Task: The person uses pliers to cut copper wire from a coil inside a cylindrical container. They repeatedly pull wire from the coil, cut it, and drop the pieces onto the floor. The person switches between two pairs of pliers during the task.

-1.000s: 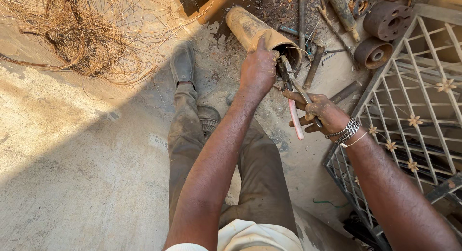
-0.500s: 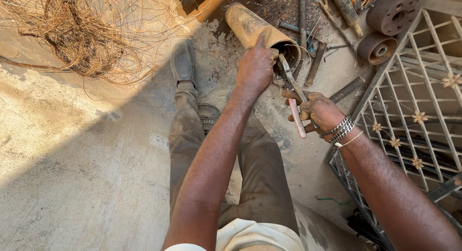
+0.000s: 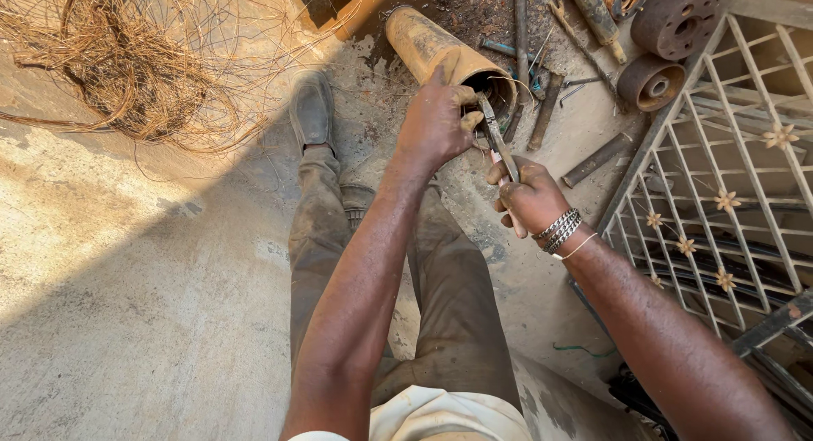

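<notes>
My left hand clamps the rusty cylinder's rim; right hand grips pliers, now closer to the opening than before.

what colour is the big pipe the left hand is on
Dull yellow-orange pipe, rusty and dirty; head view.

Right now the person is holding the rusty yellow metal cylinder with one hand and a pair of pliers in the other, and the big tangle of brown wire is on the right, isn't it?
Almost. The head view shows the tangle of brown wire on the left, not the right. The left hand does hold the rusty yellow metal cylinder, and the right hand the pliers.
</notes>
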